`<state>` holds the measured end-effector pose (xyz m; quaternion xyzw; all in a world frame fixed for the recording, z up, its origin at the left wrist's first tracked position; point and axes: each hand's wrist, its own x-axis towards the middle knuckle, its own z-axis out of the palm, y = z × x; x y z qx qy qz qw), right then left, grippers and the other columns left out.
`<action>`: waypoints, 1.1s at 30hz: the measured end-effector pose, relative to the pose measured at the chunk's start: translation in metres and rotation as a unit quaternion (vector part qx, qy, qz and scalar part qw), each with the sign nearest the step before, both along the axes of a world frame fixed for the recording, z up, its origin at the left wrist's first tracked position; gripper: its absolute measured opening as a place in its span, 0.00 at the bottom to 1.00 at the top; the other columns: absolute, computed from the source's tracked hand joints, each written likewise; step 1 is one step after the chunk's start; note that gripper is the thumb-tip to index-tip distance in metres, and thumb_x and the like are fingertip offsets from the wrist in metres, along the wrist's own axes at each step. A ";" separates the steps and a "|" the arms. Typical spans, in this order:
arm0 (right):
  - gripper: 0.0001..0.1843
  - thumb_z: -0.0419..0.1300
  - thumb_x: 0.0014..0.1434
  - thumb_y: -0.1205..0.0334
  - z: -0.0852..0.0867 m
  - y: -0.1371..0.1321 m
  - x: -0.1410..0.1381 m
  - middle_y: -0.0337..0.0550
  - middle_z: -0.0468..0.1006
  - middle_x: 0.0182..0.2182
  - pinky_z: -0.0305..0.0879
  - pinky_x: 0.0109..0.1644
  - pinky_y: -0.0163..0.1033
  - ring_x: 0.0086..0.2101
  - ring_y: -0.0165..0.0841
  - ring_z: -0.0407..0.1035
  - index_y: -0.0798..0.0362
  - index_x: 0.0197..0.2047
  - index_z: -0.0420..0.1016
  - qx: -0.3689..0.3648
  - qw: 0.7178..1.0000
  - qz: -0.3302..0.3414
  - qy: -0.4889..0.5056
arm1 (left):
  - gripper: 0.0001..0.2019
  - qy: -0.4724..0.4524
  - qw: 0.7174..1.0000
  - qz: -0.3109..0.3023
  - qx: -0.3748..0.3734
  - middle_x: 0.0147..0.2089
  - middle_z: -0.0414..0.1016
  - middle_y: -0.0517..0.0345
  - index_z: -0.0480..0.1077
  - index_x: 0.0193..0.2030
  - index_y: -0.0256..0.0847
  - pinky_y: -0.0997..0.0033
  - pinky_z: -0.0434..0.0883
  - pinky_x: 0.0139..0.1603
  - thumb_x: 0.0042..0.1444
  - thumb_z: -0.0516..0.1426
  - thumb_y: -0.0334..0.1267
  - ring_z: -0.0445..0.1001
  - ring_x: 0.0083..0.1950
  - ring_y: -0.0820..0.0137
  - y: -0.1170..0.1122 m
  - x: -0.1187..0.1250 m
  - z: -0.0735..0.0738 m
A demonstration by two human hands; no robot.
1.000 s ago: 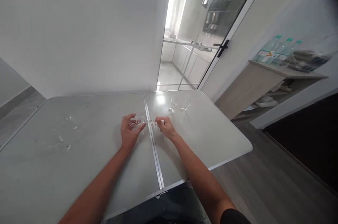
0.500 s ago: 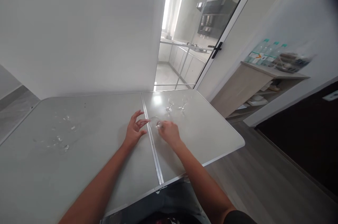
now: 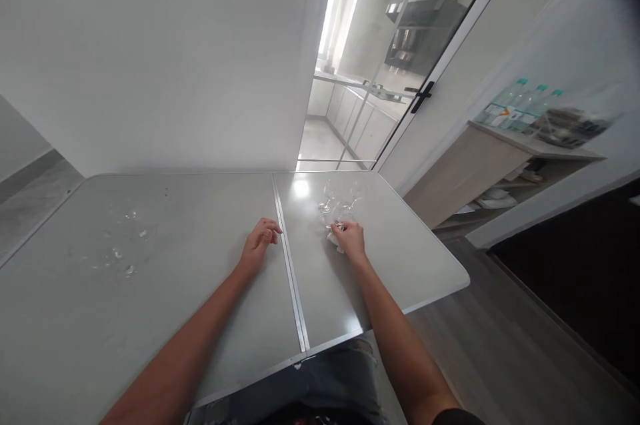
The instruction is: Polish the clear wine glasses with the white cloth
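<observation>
My right hand (image 3: 351,239) is closed on a clear stemmed glass (image 3: 336,235), low over the right part of the table. Just beyond it stand two more stemmed glasses (image 3: 325,203), and the held one partly overlaps them in my view. My left hand (image 3: 261,243) rests by the metal seam (image 3: 287,258), its fingers loosely bent and holding nothing. Off to the left, several clear glasses (image 3: 129,270) are grouped on the table; their outlines are faint and hard to separate.
The pale table (image 3: 200,231) meets a white wall (image 3: 175,65) at its far edge. Behind it to the right is a glass-paned door (image 3: 370,78). A wooden cabinet (image 3: 460,171) carries plastic bottles (image 3: 515,108) and a bag (image 3: 570,126).
My right hand has carried the glass rightward, away from my left hand and close to the two standing glasses. The fingers of my left hand have relaxed inward. The view has shifted slightly.
</observation>
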<state>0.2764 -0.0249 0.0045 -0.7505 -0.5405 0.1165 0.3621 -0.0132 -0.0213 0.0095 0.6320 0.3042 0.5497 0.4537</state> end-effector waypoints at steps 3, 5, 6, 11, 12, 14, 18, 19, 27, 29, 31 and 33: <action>0.18 0.58 0.55 0.50 0.001 0.002 0.000 0.41 0.76 0.19 0.56 0.28 0.34 0.25 0.34 0.70 0.53 0.25 0.81 -0.017 1.000 0.006 -0.011 | 0.29 0.014 0.999 -0.022 -0.041 0.31 0.65 0.56 0.73 0.30 0.39 0.67 0.64 0.35 0.70 0.43 0.57 0.63 0.30 0.71 -0.002 -0.001 -0.002; 0.17 0.59 0.55 0.50 0.003 0.002 0.000 0.41 0.77 0.20 0.57 0.28 0.34 0.26 0.34 0.70 0.53 0.26 0.81 -0.022 1.000 0.010 -0.017 | 0.31 0.019 0.997 -0.034 -0.059 0.29 0.64 0.57 0.71 0.27 0.39 0.68 0.62 0.32 0.70 0.41 0.57 0.61 0.28 0.72 -0.003 -0.001 -0.003; 0.17 0.59 0.55 0.51 0.003 0.002 0.000 0.41 0.77 0.20 0.56 0.28 0.34 0.25 0.34 0.70 0.52 0.26 0.81 -0.023 1.000 0.010 -0.019 | 0.31 0.021 0.997 -0.037 -0.063 0.29 0.64 0.57 0.70 0.27 0.39 0.68 0.61 0.32 0.70 0.41 0.57 0.61 0.27 0.72 -0.003 -0.001 -0.003; 0.14 0.59 0.54 0.53 0.003 0.001 -0.001 0.39 0.76 0.21 0.57 0.29 0.33 0.26 0.33 0.70 0.51 0.29 0.83 -0.028 0.999 0.015 -0.010 | 0.30 0.020 0.997 -0.039 -0.066 0.29 0.63 0.57 0.71 0.28 0.39 0.68 0.60 0.32 0.70 0.42 0.55 0.61 0.27 0.72 -0.004 -0.001 -0.001; 0.13 0.60 0.53 0.53 0.003 0.000 -0.001 0.39 0.77 0.22 0.58 0.29 0.33 0.27 0.33 0.70 0.51 0.30 0.83 -0.029 0.999 0.014 -0.007 | 0.30 0.019 0.997 -0.039 -0.065 0.29 0.63 0.58 0.71 0.28 0.39 0.68 0.60 0.32 0.71 0.42 0.55 0.60 0.27 0.72 -0.004 -0.001 -0.001; 0.13 0.60 0.53 0.54 0.002 0.000 0.001 0.39 0.79 0.24 0.60 0.31 0.33 0.29 0.34 0.72 0.50 0.33 0.84 -0.030 0.999 0.008 -0.004 | 0.29 0.019 0.997 -0.038 -0.060 0.30 0.63 0.58 0.71 0.28 0.39 0.68 0.60 0.32 0.71 0.41 0.54 0.60 0.27 0.73 -0.003 -0.001 0.000; 0.13 0.59 0.53 0.56 0.003 0.002 0.002 0.40 0.81 0.28 0.64 0.35 0.33 0.31 0.34 0.74 0.49 0.35 0.85 -0.037 0.999 -0.001 0.003 | 0.28 0.018 0.998 -0.040 -0.047 0.30 0.64 0.58 0.71 0.29 0.39 0.68 0.59 0.32 0.72 0.42 0.53 0.60 0.26 0.74 -0.002 -0.001 -0.002; 0.13 0.59 0.53 0.56 0.003 0.002 0.001 0.40 0.81 0.28 0.64 0.35 0.33 0.31 0.34 0.74 0.49 0.35 0.85 -0.040 0.999 -0.001 0.005 | 0.28 0.017 0.998 -0.041 -0.046 0.30 0.64 0.58 0.71 0.29 0.39 0.68 0.59 0.32 0.71 0.42 0.53 0.60 0.26 0.74 -0.002 -0.001 -0.002; 0.17 0.62 0.51 0.56 0.026 -0.017 -0.001 0.41 0.80 0.29 0.62 0.34 0.34 0.31 0.35 0.74 0.51 0.43 0.83 -0.098 0.994 -0.038 -0.013 | 0.28 0.020 0.998 -0.041 -0.050 0.30 0.65 0.58 0.71 0.29 0.39 0.68 0.59 0.31 0.71 0.43 0.54 0.60 0.26 0.74 -0.002 -0.001 -0.001; 0.13 0.62 0.52 0.57 0.045 -0.035 -0.002 0.44 0.81 0.30 0.61 0.33 0.35 0.31 0.36 0.73 0.51 0.38 0.83 -0.126 0.989 -0.068 -0.048 | 0.28 0.024 0.998 -0.040 -0.051 0.29 0.65 0.58 0.71 0.30 0.39 0.69 0.59 0.30 0.71 0.43 0.54 0.60 0.26 0.74 -0.001 -0.001 -0.002; 0.11 0.58 0.57 0.59 0.075 -0.060 -0.012 0.45 0.80 0.28 0.60 0.33 0.36 0.30 0.36 0.73 0.50 0.34 0.82 -0.118 0.989 -0.045 -0.079 | 0.28 0.027 0.997 -0.037 -0.053 0.29 0.64 0.58 0.71 0.29 0.39 0.69 0.59 0.30 0.71 0.43 0.54 0.60 0.26 0.73 -0.001 -0.001 -0.002; 0.12 0.55 0.61 0.62 0.116 -0.092 -0.033 0.42 0.80 0.27 0.61 0.35 0.36 0.29 0.34 0.72 0.49 0.34 0.81 -0.067 0.990 0.090 -0.084 | 0.28 0.029 0.997 -0.033 -0.056 0.28 0.64 0.58 0.71 0.29 0.40 0.69 0.59 0.30 0.70 0.43 0.55 0.60 0.25 0.73 0.000 0.000 -0.002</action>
